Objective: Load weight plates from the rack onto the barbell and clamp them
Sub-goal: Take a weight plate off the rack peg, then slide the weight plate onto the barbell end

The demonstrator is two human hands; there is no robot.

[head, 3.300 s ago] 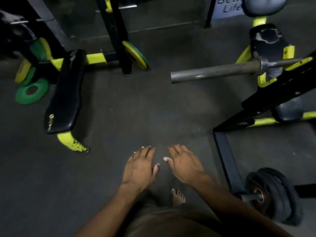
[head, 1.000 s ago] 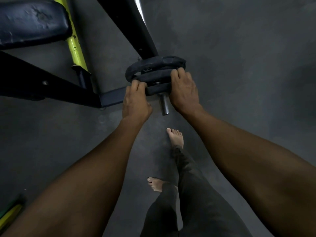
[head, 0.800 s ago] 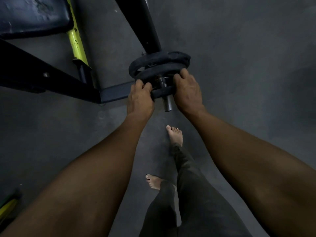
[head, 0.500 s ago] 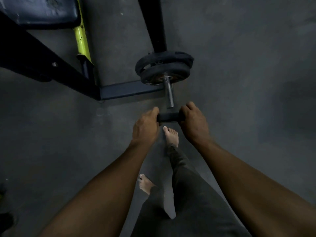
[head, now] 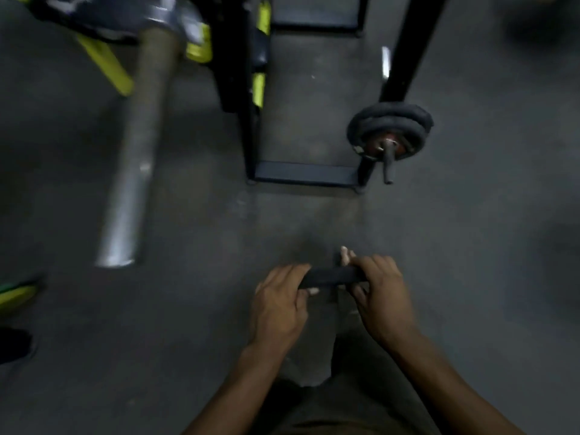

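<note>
Left hand (head: 279, 306): fingers curled over the left rim of a small black weight plate (head: 329, 275), thumb tucked beneath, gripping it. Right hand (head: 381, 296): fingers wrapped over the right rim of the same plate, gripping likewise. Weight plate: held edge-on between both hands, low in the centre of view above the floor (head: 188, 324); its visible edge runs left to right; matte black, apparently rubber-coated, thin in profile. A bare foot (head: 345, 255) shows just beyond the plate, toes pointing away. Remaining plates (head: 390, 124): two round black discs, stacked face to face on a short metal peg (head: 387, 164) of the rack (head: 301, 174), up and to the right of the hands, well apart from them; reddish hub at the centre; the peg points toward the viewer and slightly down. Rack: black steel frame, rectangular base on the floor, upright post behind the discs. Barbell (head: 135, 171): thick grey metal sleeve, bare, dull and worn, long axis running from upper centre-left down toward the lower left, free end nearest the viewer; blurred. Bench frame (head: 103, 62): yellow-green painted tubing with dark padding above, upper left. Floor: dark grey, flat, scuffed.
</note>
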